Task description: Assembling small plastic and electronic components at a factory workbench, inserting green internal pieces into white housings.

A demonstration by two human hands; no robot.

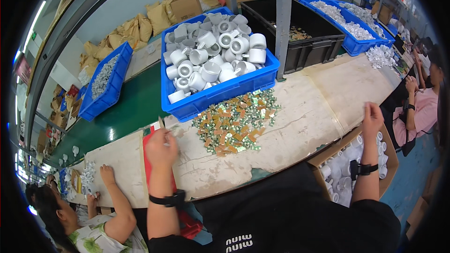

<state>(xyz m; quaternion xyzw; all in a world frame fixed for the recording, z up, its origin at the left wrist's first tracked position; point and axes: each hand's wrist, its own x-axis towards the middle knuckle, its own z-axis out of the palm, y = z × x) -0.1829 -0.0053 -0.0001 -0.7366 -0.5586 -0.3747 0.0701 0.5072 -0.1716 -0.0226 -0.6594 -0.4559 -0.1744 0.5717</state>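
My left hand (pixel 161 149) is raised over the worktop with its fingers curled together, beside a red strip (pixel 148 166) that runs toward me. Whatever its fingertips hold, if anything, is hidden. Off to the right, my right hand (pixel 372 118) is up near the bench edge, above a cardboard box (pixel 390 173). Its fingers are pressed together; nothing between them can be made out. Between the hands, farther in, lies a pile of small green and orange-brown circuit board pieces (pixel 234 124). Behind it a blue crate (pixel 225 96) is heaped with white plastic cup-shaped housings (pixel 211 56) with vented ends.
A metal post (pixel 283 28) rises beside the blue crate. Right of it stand a black bin (pixel 314 51) and blue trays (pixel 358 44) of white parts. Another blue tray (pixel 107 84) is at far left. Co-workers sit on both sides; one person's arm (pixel 117 201) is close on the left.
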